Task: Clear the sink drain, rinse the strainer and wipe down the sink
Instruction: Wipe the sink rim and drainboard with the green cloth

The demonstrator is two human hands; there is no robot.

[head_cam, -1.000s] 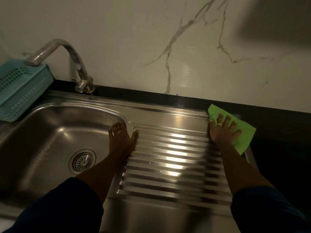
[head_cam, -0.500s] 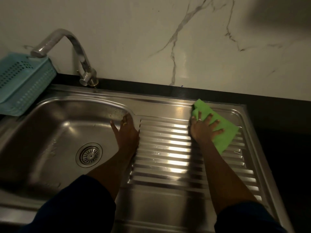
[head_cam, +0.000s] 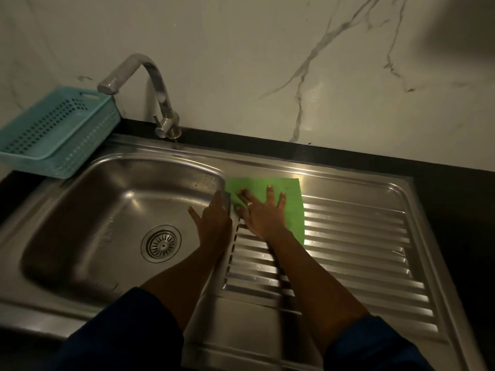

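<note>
A steel sink [head_cam: 88, 199] has a round strainer [head_cam: 161, 243] seated in its drain. To its right runs the ribbed drainboard [head_cam: 356, 245]. A green cloth [head_cam: 292, 194] lies flat on the drainboard's far left corner, beside the basin's rim. My right hand [head_cam: 261, 214] presses on the cloth with fingers spread. My left hand [head_cam: 213, 220] rests on the basin's right rim, fingers hanging into the basin, holding nothing.
A curved steel tap [head_cam: 150, 89] stands behind the basin. A teal perforated basket [head_cam: 53, 132] sits at the far left on the black counter [head_cam: 455, 210]. A marble wall [head_cam: 267, 62] backs the sink.
My right hand has slid the green cloth leftward across the drainboard from its far right corner to the basin's edge. My left hand stayed on the rim.
</note>
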